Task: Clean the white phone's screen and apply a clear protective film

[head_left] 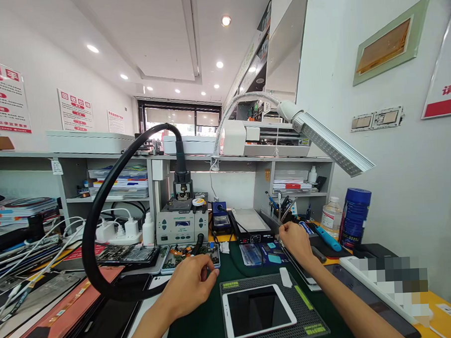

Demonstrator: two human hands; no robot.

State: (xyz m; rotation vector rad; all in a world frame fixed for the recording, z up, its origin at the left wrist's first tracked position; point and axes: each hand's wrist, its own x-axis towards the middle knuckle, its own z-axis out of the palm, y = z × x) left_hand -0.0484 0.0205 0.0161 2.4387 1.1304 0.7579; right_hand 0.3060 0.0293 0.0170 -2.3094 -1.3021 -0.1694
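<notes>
A white tablet [259,311] with a dark screen lies face up on a grey textured work mat [314,317]. To its upper left, my left hand [191,286] hovers with loosely curled fingers, a gap showing between thumb and forefinger and nothing visible in it. My right hand [298,243] reaches forward beside the tool holder, its fingertips pinched together. A thin metal tool [287,212] rises just behind those fingertips; whether they grip it I cannot tell. Beyond my left hand sits a tray of circuit boards [169,258]. A small white piece [285,277] rests on the mat's top edge.
A thick black hose [87,235] arches from the hot-air station [181,225] to beside my left hand. Stacked device parts [71,315] fill the left. A lamp [331,139] hangs over the right, above a blue canister [356,218] and a clear bottle [330,218].
</notes>
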